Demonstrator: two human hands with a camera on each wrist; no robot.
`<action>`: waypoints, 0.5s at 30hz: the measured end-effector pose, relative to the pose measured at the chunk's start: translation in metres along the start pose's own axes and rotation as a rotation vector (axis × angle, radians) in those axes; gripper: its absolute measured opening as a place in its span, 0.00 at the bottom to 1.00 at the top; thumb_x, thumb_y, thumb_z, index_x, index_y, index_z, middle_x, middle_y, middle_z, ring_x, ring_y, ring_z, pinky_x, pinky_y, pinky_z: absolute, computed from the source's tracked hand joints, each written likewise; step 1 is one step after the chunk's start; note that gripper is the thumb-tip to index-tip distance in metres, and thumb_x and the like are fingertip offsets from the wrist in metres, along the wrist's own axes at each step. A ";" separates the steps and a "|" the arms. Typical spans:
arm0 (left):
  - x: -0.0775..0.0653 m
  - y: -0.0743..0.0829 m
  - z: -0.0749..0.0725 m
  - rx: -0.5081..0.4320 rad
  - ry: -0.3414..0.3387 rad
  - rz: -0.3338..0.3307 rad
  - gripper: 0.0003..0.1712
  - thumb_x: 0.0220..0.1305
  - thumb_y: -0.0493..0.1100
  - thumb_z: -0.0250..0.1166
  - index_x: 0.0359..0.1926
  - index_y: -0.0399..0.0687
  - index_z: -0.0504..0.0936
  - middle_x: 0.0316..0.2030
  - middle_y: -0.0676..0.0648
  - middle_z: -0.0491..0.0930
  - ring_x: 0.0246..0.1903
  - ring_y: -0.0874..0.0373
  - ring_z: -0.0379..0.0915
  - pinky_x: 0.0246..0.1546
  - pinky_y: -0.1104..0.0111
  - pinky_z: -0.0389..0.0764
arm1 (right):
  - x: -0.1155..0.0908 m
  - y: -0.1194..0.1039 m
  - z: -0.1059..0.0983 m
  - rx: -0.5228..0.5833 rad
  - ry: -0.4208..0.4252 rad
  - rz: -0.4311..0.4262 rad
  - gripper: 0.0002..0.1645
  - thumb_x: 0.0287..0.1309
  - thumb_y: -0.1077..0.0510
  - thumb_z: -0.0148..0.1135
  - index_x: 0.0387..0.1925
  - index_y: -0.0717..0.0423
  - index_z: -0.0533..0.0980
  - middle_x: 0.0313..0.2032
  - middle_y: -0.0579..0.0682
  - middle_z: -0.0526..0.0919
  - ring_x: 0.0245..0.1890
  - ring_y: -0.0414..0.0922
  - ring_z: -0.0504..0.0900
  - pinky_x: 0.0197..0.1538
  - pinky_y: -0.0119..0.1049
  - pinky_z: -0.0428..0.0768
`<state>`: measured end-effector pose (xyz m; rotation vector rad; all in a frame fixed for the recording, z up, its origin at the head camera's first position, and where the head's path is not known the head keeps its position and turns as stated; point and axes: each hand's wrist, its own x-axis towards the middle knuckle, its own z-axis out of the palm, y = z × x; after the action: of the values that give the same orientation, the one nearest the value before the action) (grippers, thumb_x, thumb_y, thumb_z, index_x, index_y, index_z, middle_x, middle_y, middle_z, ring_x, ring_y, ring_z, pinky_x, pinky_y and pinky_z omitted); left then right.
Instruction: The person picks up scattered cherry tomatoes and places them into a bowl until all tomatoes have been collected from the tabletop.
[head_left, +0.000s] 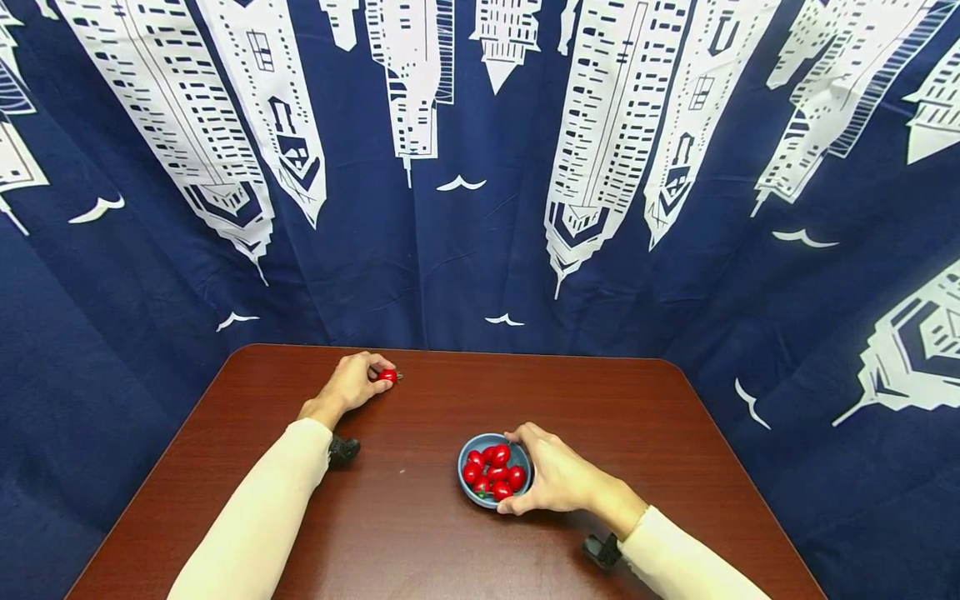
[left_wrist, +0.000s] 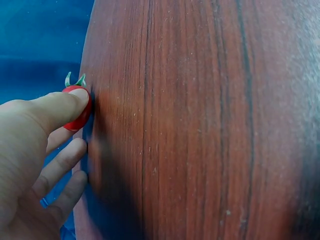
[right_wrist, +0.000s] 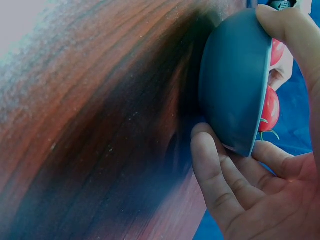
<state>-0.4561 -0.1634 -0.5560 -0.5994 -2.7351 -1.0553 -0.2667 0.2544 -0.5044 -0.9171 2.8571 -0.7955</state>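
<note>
Near the table's back edge, my left hand [head_left: 354, 383] pinches a red cherry tomato [head_left: 387, 376] between thumb and fingers. The left wrist view shows this cherry tomato [left_wrist: 77, 111] with a green stem at one end, the thumb lying over it and the other fingers behind. My right hand [head_left: 561, 473] grips the right side of a small blue bowl [head_left: 463, 482], thumb at the near rim and fingers at the far rim. Several red cherry tomatoes [head_left: 497, 473] lie inside. In the right wrist view the smooth outer wall of the bowl [right_wrist: 232, 75] faces me, its underside close over the table.
The brown wood-grain table [head_left: 405, 550] has rounded back corners. A dark blue curtain [head_left: 450, 250] with white printed buildings hangs behind and beside it. Black wrist devices sit on both wrists, below the cream sleeves [head_left: 251, 508].
</note>
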 end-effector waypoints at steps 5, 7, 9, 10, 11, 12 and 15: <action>-0.001 0.000 -0.002 0.009 0.004 0.011 0.15 0.67 0.40 0.86 0.52 0.46 0.96 0.44 0.45 0.91 0.40 0.54 0.87 0.45 0.66 0.88 | 0.001 -0.001 -0.001 0.000 -0.002 0.006 0.57 0.45 0.33 0.95 0.67 0.60 0.79 0.71 0.55 0.87 0.64 0.50 0.92 0.70 0.47 0.91; -0.001 -0.003 -0.001 0.022 0.001 -0.001 0.14 0.68 0.41 0.86 0.52 0.48 0.96 0.44 0.46 0.90 0.40 0.56 0.87 0.45 0.68 0.87 | 0.001 -0.001 0.000 -0.002 -0.004 0.010 0.57 0.45 0.33 0.95 0.67 0.60 0.79 0.71 0.54 0.87 0.64 0.50 0.92 0.70 0.47 0.91; 0.002 -0.009 0.002 0.028 -0.012 -0.023 0.14 0.69 0.43 0.86 0.53 0.50 0.96 0.45 0.48 0.90 0.41 0.60 0.86 0.46 0.69 0.87 | 0.000 -0.002 0.000 -0.002 -0.005 0.014 0.57 0.45 0.33 0.95 0.67 0.60 0.79 0.71 0.54 0.87 0.64 0.50 0.92 0.71 0.48 0.91; 0.003 -0.013 0.003 0.026 -0.021 -0.033 0.15 0.69 0.43 0.86 0.54 0.50 0.96 0.45 0.49 0.91 0.41 0.61 0.86 0.47 0.69 0.87 | 0.000 -0.002 0.000 -0.001 -0.005 0.017 0.57 0.45 0.33 0.95 0.67 0.60 0.79 0.71 0.54 0.87 0.64 0.50 0.92 0.71 0.48 0.91; 0.004 -0.015 0.004 0.033 -0.021 -0.037 0.14 0.69 0.43 0.86 0.53 0.50 0.96 0.45 0.49 0.90 0.41 0.62 0.85 0.47 0.70 0.87 | 0.000 -0.001 0.000 0.000 -0.005 0.019 0.57 0.45 0.33 0.95 0.67 0.59 0.79 0.71 0.54 0.87 0.64 0.50 0.92 0.71 0.48 0.90; 0.001 -0.010 0.003 0.030 -0.019 -0.024 0.15 0.69 0.43 0.86 0.54 0.51 0.96 0.46 0.49 0.91 0.42 0.62 0.86 0.48 0.70 0.87 | 0.000 -0.001 0.000 -0.001 -0.004 0.018 0.57 0.45 0.33 0.95 0.66 0.59 0.79 0.71 0.55 0.87 0.65 0.51 0.92 0.71 0.48 0.90; -0.002 -0.005 0.001 0.018 -0.013 -0.012 0.15 0.68 0.43 0.86 0.53 0.49 0.96 0.45 0.48 0.91 0.41 0.60 0.86 0.47 0.69 0.87 | -0.001 0.000 0.001 0.003 0.000 0.013 0.56 0.45 0.34 0.96 0.66 0.59 0.79 0.71 0.55 0.87 0.64 0.51 0.92 0.71 0.48 0.91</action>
<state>-0.4558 -0.1665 -0.5606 -0.5899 -2.7602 -1.0317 -0.2661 0.2544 -0.5049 -0.8969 2.8581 -0.7989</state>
